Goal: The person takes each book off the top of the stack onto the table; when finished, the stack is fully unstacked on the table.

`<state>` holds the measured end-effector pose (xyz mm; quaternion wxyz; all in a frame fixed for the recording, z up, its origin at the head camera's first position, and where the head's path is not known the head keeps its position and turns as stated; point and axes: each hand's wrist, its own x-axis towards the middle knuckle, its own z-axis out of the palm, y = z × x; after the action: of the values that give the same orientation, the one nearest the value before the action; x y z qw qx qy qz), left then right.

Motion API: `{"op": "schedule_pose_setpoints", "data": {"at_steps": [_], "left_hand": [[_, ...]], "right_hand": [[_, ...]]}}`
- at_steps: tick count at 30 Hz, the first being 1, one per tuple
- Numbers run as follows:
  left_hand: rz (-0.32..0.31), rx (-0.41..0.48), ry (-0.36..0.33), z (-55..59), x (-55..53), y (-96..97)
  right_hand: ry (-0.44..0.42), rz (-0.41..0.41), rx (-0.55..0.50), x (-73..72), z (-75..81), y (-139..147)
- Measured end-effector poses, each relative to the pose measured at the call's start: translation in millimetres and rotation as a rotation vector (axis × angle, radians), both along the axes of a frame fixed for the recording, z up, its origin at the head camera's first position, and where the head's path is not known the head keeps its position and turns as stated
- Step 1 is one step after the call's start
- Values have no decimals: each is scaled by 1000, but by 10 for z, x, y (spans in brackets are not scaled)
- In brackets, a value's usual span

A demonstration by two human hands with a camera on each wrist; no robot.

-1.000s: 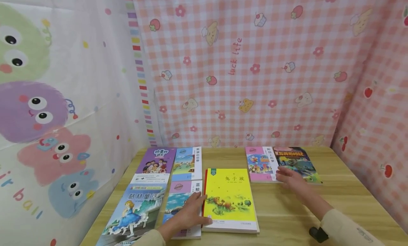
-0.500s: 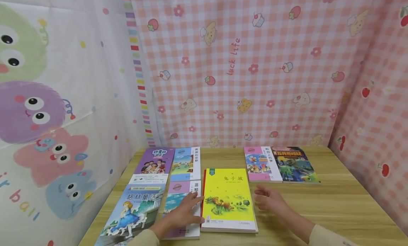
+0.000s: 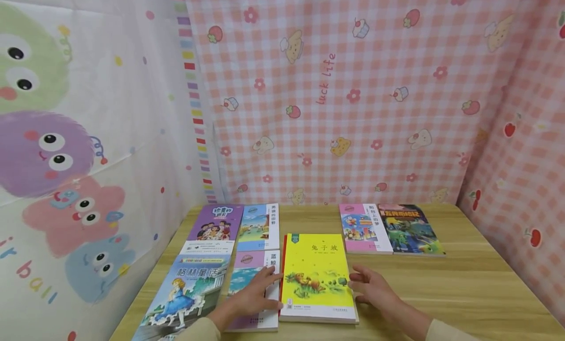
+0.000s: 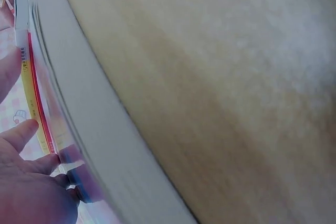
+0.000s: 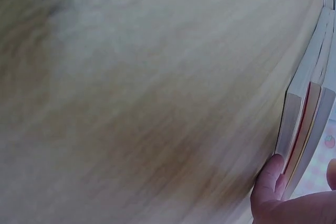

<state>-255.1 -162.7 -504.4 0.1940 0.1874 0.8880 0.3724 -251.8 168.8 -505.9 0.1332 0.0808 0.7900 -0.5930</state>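
A yellow picture-cover book [image 3: 315,262] tops a small stack near the table's middle, and the edge of a red-covered book [image 3: 283,262] shows under its left side. My left hand [image 3: 247,299] lies across a pink-and-blue book [image 3: 240,279], its spread fingertips and thumb at the stack's left side. In the left wrist view, fingertips of the left hand [image 4: 31,182] meet the yellow and red spines. My right hand [image 3: 375,292] is at the stack's right side with loosely bent fingers. The right wrist view has the right hand's fingers [image 5: 270,177] against the page edges [image 5: 295,114].
At the left lie a purple book [image 3: 218,223], a blue-covered book [image 3: 256,228] and a large fairy-tale book [image 3: 181,297]. A pink book [image 3: 362,228] and a dark dinosaur book [image 3: 410,228] lie at the back right. Patterned curtains [image 3: 335,120] enclose the wooden table [image 3: 468,292].
My right hand has come left and nearer from the pink and dinosaur books to the yellow book's right side. The left hand has stayed by the stack's left side.
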Motion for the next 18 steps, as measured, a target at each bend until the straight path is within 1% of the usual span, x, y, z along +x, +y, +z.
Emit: {"op": "schedule_pose_setpoints", "data": {"at_steps": [4,6,8,12,18], "left_hand": [[21,-58,45,-60,-13,63],[36,-96,72,-67,-2,103],[47,-114,87,-62,11,133],[65,-126,83,-58,26,148],[74,-118,75,-81,16,153]], "right_hand": [[10,-7,1,4,-9,-13],[15,-12,0,4,-18,-19],[18,-13,1,4,-21,-26],[19,-19,-6,-8,-21,-35],[35,-39,31,-42,-3,-39]]}}
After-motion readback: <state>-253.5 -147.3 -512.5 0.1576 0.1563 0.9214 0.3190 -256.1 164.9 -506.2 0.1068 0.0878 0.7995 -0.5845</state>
